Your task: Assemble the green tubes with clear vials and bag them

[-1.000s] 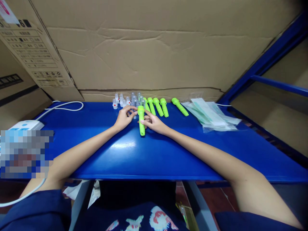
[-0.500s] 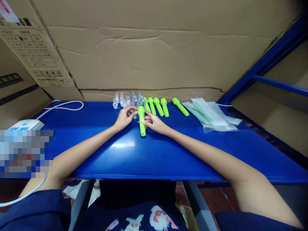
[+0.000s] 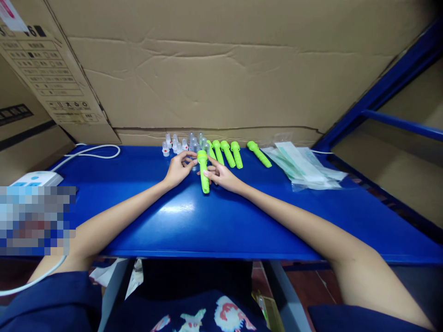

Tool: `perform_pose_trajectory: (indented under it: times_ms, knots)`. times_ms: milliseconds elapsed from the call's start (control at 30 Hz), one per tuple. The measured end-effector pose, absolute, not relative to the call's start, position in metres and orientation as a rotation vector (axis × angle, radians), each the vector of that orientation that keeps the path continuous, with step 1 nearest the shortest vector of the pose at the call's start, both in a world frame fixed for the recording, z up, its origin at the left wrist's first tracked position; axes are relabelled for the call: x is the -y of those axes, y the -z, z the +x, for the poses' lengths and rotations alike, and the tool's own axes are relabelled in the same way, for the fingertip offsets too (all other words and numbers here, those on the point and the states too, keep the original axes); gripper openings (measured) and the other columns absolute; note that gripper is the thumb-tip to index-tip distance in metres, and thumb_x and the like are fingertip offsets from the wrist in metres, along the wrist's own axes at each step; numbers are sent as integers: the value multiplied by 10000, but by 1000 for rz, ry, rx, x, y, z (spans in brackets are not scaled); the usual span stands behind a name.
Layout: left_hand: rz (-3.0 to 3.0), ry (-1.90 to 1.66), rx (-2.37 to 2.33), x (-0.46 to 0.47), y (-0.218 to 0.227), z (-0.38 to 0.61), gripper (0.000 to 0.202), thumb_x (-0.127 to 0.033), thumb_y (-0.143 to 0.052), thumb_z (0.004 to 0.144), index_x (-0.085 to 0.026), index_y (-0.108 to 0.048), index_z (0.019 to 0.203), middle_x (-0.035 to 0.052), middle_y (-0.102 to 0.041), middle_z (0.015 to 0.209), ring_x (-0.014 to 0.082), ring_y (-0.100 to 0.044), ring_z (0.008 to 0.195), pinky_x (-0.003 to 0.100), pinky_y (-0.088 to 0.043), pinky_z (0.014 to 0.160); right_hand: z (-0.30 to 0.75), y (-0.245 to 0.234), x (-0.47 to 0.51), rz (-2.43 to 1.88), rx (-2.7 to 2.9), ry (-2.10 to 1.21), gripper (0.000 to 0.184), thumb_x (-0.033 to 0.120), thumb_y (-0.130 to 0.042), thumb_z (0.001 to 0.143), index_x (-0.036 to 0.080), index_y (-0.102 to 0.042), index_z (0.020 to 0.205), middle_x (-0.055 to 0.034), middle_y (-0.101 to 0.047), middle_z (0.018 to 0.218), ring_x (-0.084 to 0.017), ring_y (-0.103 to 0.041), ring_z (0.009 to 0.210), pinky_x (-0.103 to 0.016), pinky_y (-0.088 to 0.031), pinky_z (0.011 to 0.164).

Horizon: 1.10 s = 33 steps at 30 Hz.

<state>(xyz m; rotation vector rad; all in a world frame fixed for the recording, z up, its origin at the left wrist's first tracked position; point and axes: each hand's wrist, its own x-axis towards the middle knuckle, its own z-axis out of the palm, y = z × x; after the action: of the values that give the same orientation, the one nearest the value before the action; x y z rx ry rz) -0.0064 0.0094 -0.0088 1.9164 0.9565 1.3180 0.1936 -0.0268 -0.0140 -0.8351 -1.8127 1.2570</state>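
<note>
R hand (image 3: 223, 176): part closed, my thumb + fingers gripping the green tube (image 3: 205, 181).
L hand (image 3: 179, 169): half curled, my thumb + index tips at side of tube's head; can't tell if they grip.
Green tube: btwn my hands, wide end away from me, above blue tabletop (image 3: 214, 226).
Other green tubes (image 3: 236, 156): row behind R hand, 1 apart on R.
Clear-domed pcs (image 3: 184, 144): behind L hand.
Plastic pkts (image 3: 304, 166): far R.

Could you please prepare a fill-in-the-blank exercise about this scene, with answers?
The left hand is at the head of the green tube, whose body the ____ hand holds.
The table is ____ in colour.
The panel behind it is made of ____.
The white power strip lies near the table's ____ end.

Missing words: right; blue; cardboard; left.
</note>
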Motion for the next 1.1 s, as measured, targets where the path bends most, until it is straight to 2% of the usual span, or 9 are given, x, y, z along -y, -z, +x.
perform_pose_trajectory:
  times_ms: [733, 967, 1100]
  knots:
    - [1883, -1313, -951, -11, 9, -9, 292, -353, -745, 772, -147, -690, 972, 79, -740, 987, 120, -644, 704, 228, -421, 583, 195, 14, 28, -822, 1831, -1245, 886, 438, -678, 875, 182, -225, 1592, -116, -734, 1059, -91, -547, 599, -184, -436, 474]
    - [1939, -1304, -969, -9, 8, -10, 271, -392, -729, 793, -155, -708, 925, 37, -715, 808, 125, -612, 658, 251, -451, 604, 195, 12, 29, -827, 1857, -1252, 909, 454, -673, 878, 163, -198, 1597, -139, -727, 1089, -100, -563, 622, -203, -467, 524]
    - [1932, -1306, -987, -9, 8, -10, 248, -365, -729, 790, -156, -719, 923, 30, -708, 784, 123, -596, 643, 250, -436, 593, 196, 13, 29, -822, 1865, -1254, 902, 464, -666, 884, 166, -199, 1595, -138, -728, 1088, -107, -569, 628, -208, -467, 527]
